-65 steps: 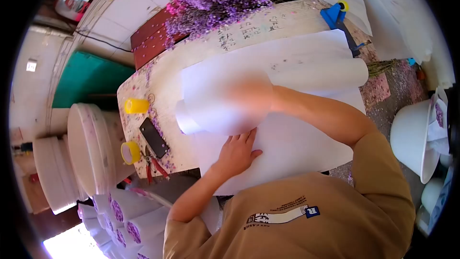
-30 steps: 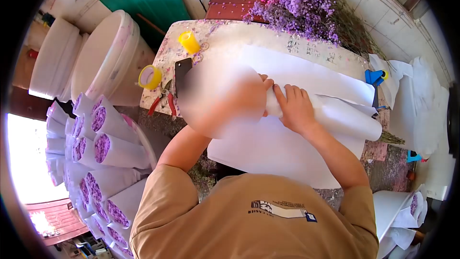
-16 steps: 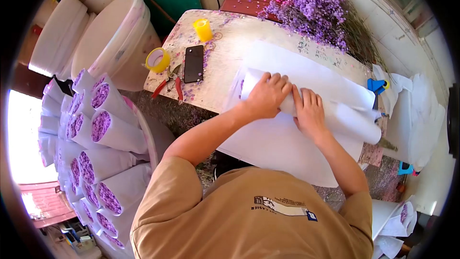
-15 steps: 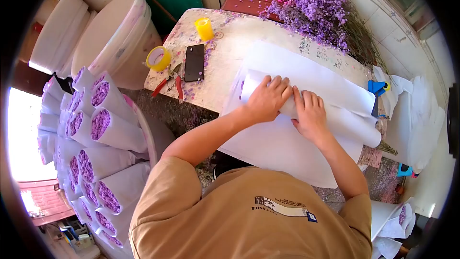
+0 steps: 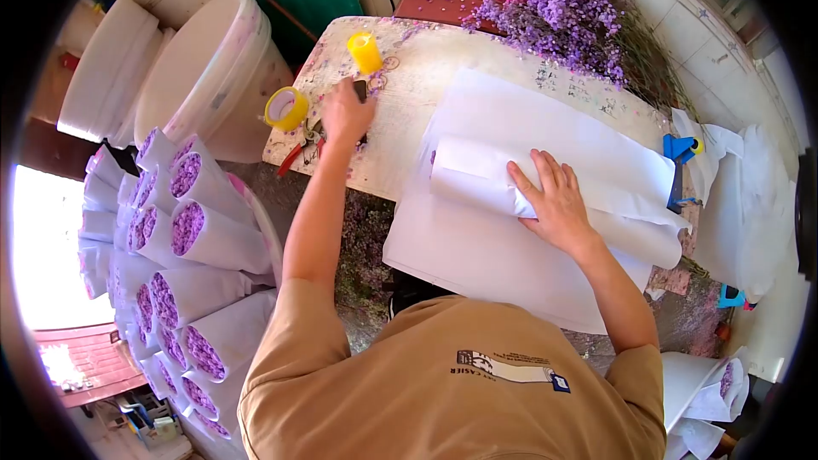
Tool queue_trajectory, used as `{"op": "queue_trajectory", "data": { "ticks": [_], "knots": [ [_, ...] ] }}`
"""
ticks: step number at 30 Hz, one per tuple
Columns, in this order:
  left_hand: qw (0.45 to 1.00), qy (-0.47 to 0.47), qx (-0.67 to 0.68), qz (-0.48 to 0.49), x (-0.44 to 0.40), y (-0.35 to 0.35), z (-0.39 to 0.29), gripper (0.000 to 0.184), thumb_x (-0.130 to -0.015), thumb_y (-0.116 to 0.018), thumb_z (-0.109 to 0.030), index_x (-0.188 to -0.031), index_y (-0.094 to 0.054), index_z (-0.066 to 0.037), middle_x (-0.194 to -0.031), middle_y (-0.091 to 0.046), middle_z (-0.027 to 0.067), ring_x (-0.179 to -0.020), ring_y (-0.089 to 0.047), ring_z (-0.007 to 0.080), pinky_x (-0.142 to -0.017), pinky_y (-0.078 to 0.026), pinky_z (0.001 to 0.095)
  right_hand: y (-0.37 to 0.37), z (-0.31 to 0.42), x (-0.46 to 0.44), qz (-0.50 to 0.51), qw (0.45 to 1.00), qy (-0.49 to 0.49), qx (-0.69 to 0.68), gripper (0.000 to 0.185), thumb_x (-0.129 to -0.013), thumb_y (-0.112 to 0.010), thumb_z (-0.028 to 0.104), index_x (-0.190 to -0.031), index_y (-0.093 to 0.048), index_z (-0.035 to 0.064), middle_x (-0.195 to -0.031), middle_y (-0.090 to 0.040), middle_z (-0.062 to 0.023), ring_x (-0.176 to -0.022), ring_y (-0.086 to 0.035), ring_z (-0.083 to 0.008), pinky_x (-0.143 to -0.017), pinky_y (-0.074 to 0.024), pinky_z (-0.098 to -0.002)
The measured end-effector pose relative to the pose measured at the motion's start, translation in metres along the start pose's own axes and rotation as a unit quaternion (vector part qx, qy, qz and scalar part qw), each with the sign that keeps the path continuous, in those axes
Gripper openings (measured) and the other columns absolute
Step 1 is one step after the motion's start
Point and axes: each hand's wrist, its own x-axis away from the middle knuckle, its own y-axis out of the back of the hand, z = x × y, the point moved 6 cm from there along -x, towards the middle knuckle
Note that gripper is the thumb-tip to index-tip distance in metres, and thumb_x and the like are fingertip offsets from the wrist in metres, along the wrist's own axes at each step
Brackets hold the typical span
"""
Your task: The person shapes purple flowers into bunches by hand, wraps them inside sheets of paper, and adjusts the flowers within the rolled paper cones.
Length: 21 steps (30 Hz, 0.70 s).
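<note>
My left hand (image 5: 345, 115) is over the black phone (image 5: 361, 90) on the table (image 5: 409, 77), mostly covering it, with thumb apart from the bent fingers; no grip on the phone shows. Beside it lie red-handled pliers (image 5: 294, 156), partly hidden, and a yellow tape roll (image 5: 286, 108). Another yellow roll (image 5: 365, 52) stands farther back. My right hand (image 5: 558, 204) lies with spread fingers on a rolled white paper bundle (image 5: 477, 175), stems showing at its right end. Flat white paper sheets (image 5: 494, 260) lie beneath the bundle.
Purple flowers (image 5: 567, 13) lie at the table's back edge. A blue tape dispenser (image 5: 680, 149) is at the right end. Many paper-wrapped purple bunches (image 5: 226, 243) fill the lower left, near large pale buckets (image 5: 200, 68). More wrapped bunches (image 5: 703, 392) are at lower right.
My left hand has left the paper roll and moved left, over the phone. My right hand has stayed on the roll, its fingers now spread wider.
</note>
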Motion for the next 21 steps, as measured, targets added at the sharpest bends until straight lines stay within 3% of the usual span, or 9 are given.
{"op": "queue_trajectory", "data": {
  "ticks": [1,3,13,16,19,21],
  "knots": [
    [1.0,-0.004,-0.001,-0.001,-0.009,-0.006,0.013,0.06,-0.086,-0.076,-0.032,-0.136,-0.058,-0.004,-0.132,-0.065,0.0194,-0.124,-0.06,0.0368,-0.106,-0.048,0.0468,0.001,0.0,0.0,-0.003,1.0,-0.002,-0.001,0.109,-0.073,-0.091,0.027,-0.163,-0.031,0.0311,-0.158,-0.034,-0.0223,-0.146,-0.037,-0.0414,-0.114,-0.0358,-0.063],
    [0.989,0.091,-0.085,0.076,-0.018,-0.025,0.04,0.081,-0.081,-0.076,-0.045,-0.144,-0.049,-0.002,-0.141,-0.058,0.022,-0.13,-0.055,0.0401,-0.11,-0.045,0.0489,0.001,0.002,0.001,-0.003,1.0,-0.007,0.006,0.106,-0.074,-0.09,0.027,-0.163,-0.033,0.0316,-0.157,-0.034,-0.0217,-0.146,-0.037,-0.0407,-0.114,-0.0356,-0.0626],
    [0.981,0.114,-0.138,0.077,-0.017,-0.041,0.036,0.09,-0.079,-0.08,-0.055,-0.144,-0.049,0.0,-0.141,-0.057,0.0262,-0.134,-0.053,0.0412,-0.113,-0.043,0.0476,0.001,0.002,-0.002,-0.006,1.0,-0.004,-0.003,0.101,-0.075,-0.089,0.027,-0.161,-0.036,0.0306,-0.157,-0.035,-0.0215,-0.144,-0.039,-0.0408,-0.113,-0.0352,-0.0613],
    [0.986,0.098,-0.129,0.036,-0.007,-0.032,0.029,0.092,-0.081,-0.08,-0.059,-0.144,-0.05,0.002,-0.143,-0.055,0.0264,-0.135,-0.051,0.0422,-0.113,-0.041,0.05,0.001,0.001,0.0,-0.013,1.0,0.001,-0.012,0.102,-0.075,-0.089,0.027,-0.161,-0.036,0.0302,-0.157,-0.035,-0.0221,-0.144,-0.039,-0.041,-0.113,-0.0349,-0.0611],
    [0.995,0.051,-0.088,-0.02,0.019,0.004,-0.012,0.09,-0.081,-0.082,-0.056,-0.143,-0.053,0.003,-0.147,-0.054,0.0254,-0.137,-0.048,0.0442,-0.115,-0.037,0.0544,0.0,0.002,-0.002,-0.018,1.0,0.003,-0.012,0.104,-0.073,-0.09,0.026,-0.162,-0.034,0.0301,-0.156,-0.036,-0.023,-0.144,-0.039,-0.0413,-0.113,-0.0348,-0.061],
    [0.983,-0.14,0.078,-0.091,0.053,0.016,-0.07,0.079,-0.081,-0.087,-0.042,-0.141,-0.055,0.0,-0.146,-0.054,0.0233,-0.136,-0.05,0.0427,-0.116,-0.037,0.0503,0.004,0.004,-0.002,-0.008,1.0,-0.007,-0.014,0.105,-0.072,-0.09,0.025,-0.162,-0.035,0.0284,-0.157,-0.035,-0.0233,-0.146,-0.037,-0.0411,-0.114,-0.0343,-0.0611]
  ]
}}
